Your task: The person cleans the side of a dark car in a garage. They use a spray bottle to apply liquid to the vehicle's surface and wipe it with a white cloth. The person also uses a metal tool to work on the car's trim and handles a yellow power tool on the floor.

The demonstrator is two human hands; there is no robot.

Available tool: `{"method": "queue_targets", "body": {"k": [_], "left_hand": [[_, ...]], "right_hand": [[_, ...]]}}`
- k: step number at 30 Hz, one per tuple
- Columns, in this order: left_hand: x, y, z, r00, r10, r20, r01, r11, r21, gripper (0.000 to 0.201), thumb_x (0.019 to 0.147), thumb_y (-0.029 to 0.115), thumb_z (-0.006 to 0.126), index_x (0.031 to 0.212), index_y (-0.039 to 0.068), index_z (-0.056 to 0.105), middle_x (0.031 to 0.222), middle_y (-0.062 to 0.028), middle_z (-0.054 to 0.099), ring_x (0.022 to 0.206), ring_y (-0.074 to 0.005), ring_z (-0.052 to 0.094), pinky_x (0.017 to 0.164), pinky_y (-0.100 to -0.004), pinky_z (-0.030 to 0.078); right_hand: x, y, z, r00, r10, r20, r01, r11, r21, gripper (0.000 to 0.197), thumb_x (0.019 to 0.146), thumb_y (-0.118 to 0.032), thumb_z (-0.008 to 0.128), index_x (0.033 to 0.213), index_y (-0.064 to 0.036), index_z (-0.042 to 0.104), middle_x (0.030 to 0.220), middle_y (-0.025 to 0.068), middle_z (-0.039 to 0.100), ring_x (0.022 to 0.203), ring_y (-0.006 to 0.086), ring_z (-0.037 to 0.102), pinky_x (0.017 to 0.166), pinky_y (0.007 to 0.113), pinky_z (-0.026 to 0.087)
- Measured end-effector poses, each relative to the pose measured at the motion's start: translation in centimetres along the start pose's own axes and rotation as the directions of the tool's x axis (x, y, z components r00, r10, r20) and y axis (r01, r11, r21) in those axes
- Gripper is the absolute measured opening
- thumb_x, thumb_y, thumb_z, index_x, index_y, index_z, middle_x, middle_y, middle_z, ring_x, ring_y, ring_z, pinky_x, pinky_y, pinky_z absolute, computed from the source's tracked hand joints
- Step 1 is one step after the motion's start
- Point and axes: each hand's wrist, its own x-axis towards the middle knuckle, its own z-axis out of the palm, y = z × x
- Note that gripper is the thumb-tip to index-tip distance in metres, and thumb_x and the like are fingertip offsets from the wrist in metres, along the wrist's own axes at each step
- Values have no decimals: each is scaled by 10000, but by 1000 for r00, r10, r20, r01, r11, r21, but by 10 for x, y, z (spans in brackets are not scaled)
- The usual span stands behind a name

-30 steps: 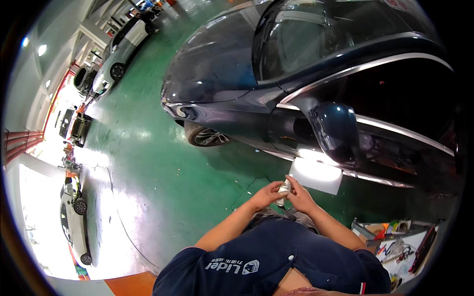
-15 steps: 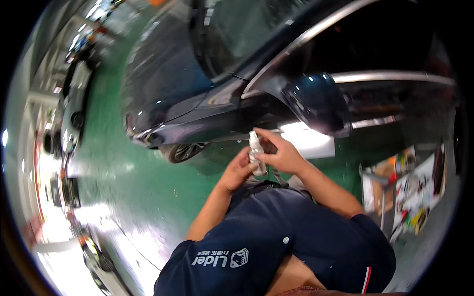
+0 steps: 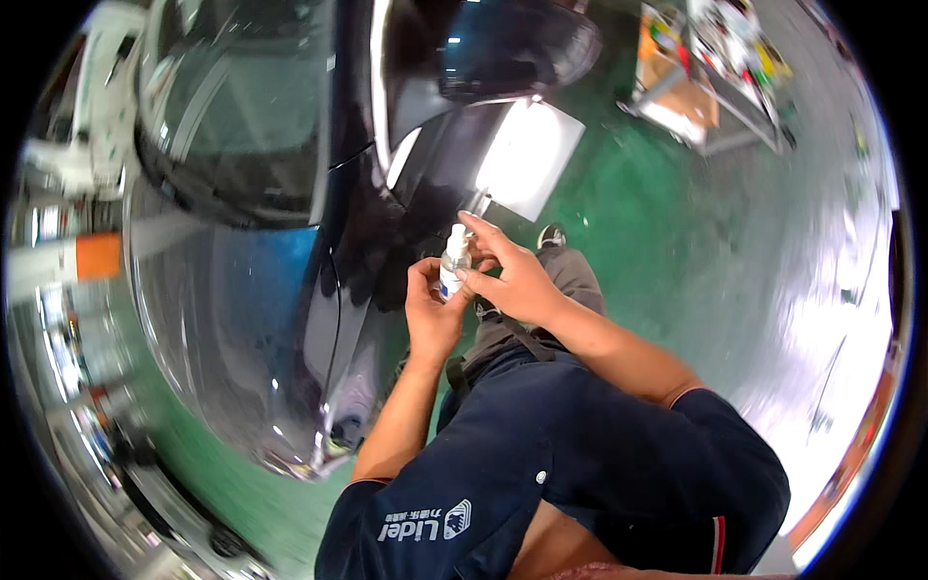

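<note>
Between both hands, in front of my body, is a small clear spray bottle [image 3: 452, 263] with a white nozzle, nearly upright. My left hand [image 3: 432, 317] wraps round its lower part from the left. Over on the right side, my right hand [image 3: 517, 283] has its thumb against the bottle. Its index finger reaches up beside the nozzle, and the other fingers curl behind, partly hidden. Just beyond the hands stands a dark car, its glossy side [image 3: 382, 222] near my left hand and its bonnet [image 3: 227, 309] farther left.
The car's side mirror [image 3: 512, 48] juts out at the top. Beneath it lies a bright, light-reflecting white panel [image 3: 536, 159]. A cart [image 3: 720, 92] loaded with tools and small items stands at the upper right on the green floor [image 3: 638, 208]. Another vehicle [image 3: 174, 503] appears lower left.
My view and body have turned, so the car has swung to the left and the cart to the upper right. Both hands still hold the spray bottle.
</note>
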Motion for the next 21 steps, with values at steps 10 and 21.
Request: {"method": "queue_targets", "body": {"k": [10, 21], "left_hand": [[36, -18, 19, 896, 256, 362, -420, 750, 511, 538, 779, 138, 808, 1203, -24, 518, 1085, -159, 532, 1005, -324, 546, 854, -403, 465], [394, 196, -79, 715, 660, 231, -521, 282, 806, 749, 993, 509, 536, 1468, -48, 378, 1417, -278, 455, 1281, -347, 484, 1113, -401, 350]], "right_hand": [[-2, 176, 7, 844, 230, -484, -219, 972, 80, 706, 932, -166, 573, 1552, -83, 247, 1219, 231, 629, 1053, 284, 652, 913, 378, 502], [143, 263, -44, 788, 387, -479, -12, 787, 616, 588, 930, -192, 579, 1487, -151, 392, 861, 91, 629, 687, 148, 618, 637, 304, 514]]}}
